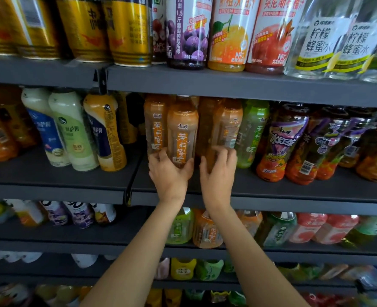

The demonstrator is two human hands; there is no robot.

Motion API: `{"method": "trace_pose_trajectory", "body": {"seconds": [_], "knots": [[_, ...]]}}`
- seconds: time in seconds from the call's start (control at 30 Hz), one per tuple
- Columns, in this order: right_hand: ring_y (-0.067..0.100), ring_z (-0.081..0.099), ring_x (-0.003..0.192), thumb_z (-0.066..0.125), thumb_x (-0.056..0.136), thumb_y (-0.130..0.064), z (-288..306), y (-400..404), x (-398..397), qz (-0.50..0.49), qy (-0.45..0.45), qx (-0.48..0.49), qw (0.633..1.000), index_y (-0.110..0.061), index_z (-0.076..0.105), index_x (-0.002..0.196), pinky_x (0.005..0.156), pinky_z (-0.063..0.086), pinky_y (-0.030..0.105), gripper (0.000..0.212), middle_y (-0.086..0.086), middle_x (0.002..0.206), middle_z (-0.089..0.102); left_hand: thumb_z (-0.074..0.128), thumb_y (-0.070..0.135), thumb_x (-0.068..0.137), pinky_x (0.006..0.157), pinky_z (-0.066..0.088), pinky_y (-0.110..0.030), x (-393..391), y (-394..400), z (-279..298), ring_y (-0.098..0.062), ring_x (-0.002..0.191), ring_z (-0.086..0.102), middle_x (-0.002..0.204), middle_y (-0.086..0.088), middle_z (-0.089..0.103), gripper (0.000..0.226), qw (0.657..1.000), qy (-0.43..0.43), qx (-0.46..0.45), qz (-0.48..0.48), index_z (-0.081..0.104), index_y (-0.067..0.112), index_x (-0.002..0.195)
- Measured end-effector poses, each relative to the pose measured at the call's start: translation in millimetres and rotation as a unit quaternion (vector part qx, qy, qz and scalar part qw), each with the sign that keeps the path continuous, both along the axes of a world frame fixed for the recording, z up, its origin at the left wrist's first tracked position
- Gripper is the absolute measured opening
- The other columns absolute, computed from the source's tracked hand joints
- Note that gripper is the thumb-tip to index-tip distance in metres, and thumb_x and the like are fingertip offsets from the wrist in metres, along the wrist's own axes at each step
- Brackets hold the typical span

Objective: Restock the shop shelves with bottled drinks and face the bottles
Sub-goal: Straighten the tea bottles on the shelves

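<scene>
Gripping the base of the front orange tea bottle (182, 135), the left hand (170, 173) is seen with fingers curled round it on the middle shelf (294, 185). The right hand (218, 171) is held just beside it, fingers spread and bent, reaching towards a second orange bottle (227, 127); contact cannot be confirmed. A green tea bottle (253, 134) is noted next along.
</scene>
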State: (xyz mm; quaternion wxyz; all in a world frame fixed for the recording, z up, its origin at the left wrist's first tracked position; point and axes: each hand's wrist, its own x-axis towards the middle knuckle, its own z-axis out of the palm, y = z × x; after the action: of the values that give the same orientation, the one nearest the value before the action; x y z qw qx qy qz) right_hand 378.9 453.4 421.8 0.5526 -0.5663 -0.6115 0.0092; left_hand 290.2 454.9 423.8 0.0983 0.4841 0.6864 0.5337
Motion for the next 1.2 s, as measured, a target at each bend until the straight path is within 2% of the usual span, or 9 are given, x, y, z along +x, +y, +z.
{"method": "trace_pose_trajectory", "body": {"seconds": [0.07, 0.27, 0.37, 0.53, 0.7, 0.93, 1.03, 1.13, 1.2], "knots": [[0.025, 0.053, 0.11, 0.058, 0.09, -0.013, 8.1, 8.8, -10.5, 0.063, -0.01, -0.045, 0.997, -0.003, 0.055, 0.116, 0.089, 0.038, 0.019, 0.029, 0.011, 0.115, 0.055, 0.076, 0.035, 0.071, 0.096, 0.043, -0.034, -13.1, -11.3, 0.0, -0.026, 0.112, 0.05, 0.123, -0.01, 0.043, 0.064, 1.0, -0.007, 0.004, -0.006, 0.051, 0.007, 0.123], [0.03, 0.054, 0.114, 0.059, 0.09, -0.014, 22.6, 57.9, -39.4, 0.093, 0.02, -0.171, 0.981, 0.0, 0.047, 0.126, 0.094, 0.044, 0.034, 0.041, 0.016, 0.123, 0.056, 0.076, 0.035, 0.072, 0.081, 0.032, -0.017, -45.7, -29.2, 2.6, -0.018, 0.107, 0.048, 0.122, -0.008, 0.042, 0.063, 1.0, 0.0, 0.001, -0.008, 0.051, 0.008, 0.123], [0.032, 0.055, 0.112, 0.056, 0.091, -0.015, 24.2, 69.9, -52.9, 0.051, 0.014, -0.195, 0.979, 0.0, 0.042, 0.126, 0.092, 0.046, 0.037, 0.04, 0.019, 0.121, 0.056, 0.076, 0.035, 0.072, 0.081, 0.032, -0.018, -57.8, -26.9, 3.1, -0.02, 0.108, 0.049, 0.123, -0.008, 0.043, 0.063, 1.0, 0.007, -0.008, -0.01, 0.05, 0.008, 0.123], [0.036, 0.052, 0.114, 0.038, 0.096, -0.001, 21.6, 75.5, -80.5, -0.013, -0.028, -0.217, 0.976, -0.001, 0.006, 0.147, 0.095, 0.042, 0.036, 0.06, 0.024, 0.14, 0.031, 0.076, 0.035, 0.072, 0.086, 0.042, -0.027, -68.5, -20.8, 1.9, -0.022, 0.107, 0.052, 0.12, -0.008, 0.043, 0.063, 0.999, 0.014, -0.009, -0.03, 0.051, 0.008, 0.123], [0.038, 0.056, 0.108, 0.042, 0.095, -0.006, 22.1, 75.2, -69.1, -0.017, -0.021, -0.196, 0.98, -0.007, 0.024, 0.144, 0.089, 0.046, 0.04, 0.052, 0.02, 0.138, 0.034, 0.076, 0.036, 0.072, 0.085, 0.04, -0.025, -75.5, -17.3, -1.6, -0.021, 0.108, 0.05, 0.12, -0.007, 0.043, 0.064, 0.999, 0.019, -0.001, -0.033, 0.05, 0.009, 0.124], [0.037, 0.059, 0.099, 0.044, 0.095, -0.01, 15.5, 77.5, -45.3, 0.004, -0.17, -0.138, 0.976, -0.013, 0.043, 0.137, 0.082, 0.052, 0.043, 0.042, 0.014, 0.134, 0.038, 0.076, 0.034, 0.073, 0.081, 0.034, -0.016, -73.3, -18.3, -4.4, -0.017, 0.107, 0.049, 0.12, -0.006, 0.042, 0.062, 0.999, 0.003, 0.017, -0.036, 0.051, 0.009, 0.124], [0.037, 0.049, 0.117, 0.044, 0.094, -0.008, 11.5, 73.2, -47.3, 0.011, -0.22, -0.128, 0.967, -0.02, 0.042, 0.138, 0.085, 0.05, 0.043, 0.045, 0.015, 0.148, 0.023, 0.076, 0.034, 0.072, 0.083, 0.038, -0.021, -73.1, -18.1, -5.1, -0.018, 0.106, 0.051, 0.12, -0.006, 0.042, 0.063, 0.999, 0.001, 0.019, -0.038, 0.05, 0.01, 0.124], [0.039, 0.049, 0.119, 0.042, 0.096, -0.009, 15.0, 72.0, -59.1, 0.005, -0.195, -0.146, 0.97, -0.017, 0.042, 0.136, 0.088, 0.048, 0.045, 0.042, 0.015, 0.154, 0.014, 0.077, 0.034, 0.072, 0.084, 0.041, -0.024, -74.6, -17.4, -5.6, -0.021, 0.106, 0.052, 0.121, -0.007, 0.043, 0.064, 0.999, 0.008, 0.019, -0.04, 0.05, 0.009, 0.125], [0.038, 0.057, 0.109, 0.04, 0.096, -0.006, 21.2, 75.5, -66.2, -0.021, -0.145, -0.156, 0.977, -0.008, 0.035, 0.136, 0.084, 0.048, 0.043, 0.041, 0.017, 0.149, 0.027, 0.077, 0.034, 0.071, 0.083, 0.04, -0.023, -76.0, -16.9, -5.7, -0.021, 0.105, 0.052, 0.12, -0.007, 0.043, 0.065, 0.999, 0.012, 0.018, -0.042, 0.05, 0.009, 0.125]]}}
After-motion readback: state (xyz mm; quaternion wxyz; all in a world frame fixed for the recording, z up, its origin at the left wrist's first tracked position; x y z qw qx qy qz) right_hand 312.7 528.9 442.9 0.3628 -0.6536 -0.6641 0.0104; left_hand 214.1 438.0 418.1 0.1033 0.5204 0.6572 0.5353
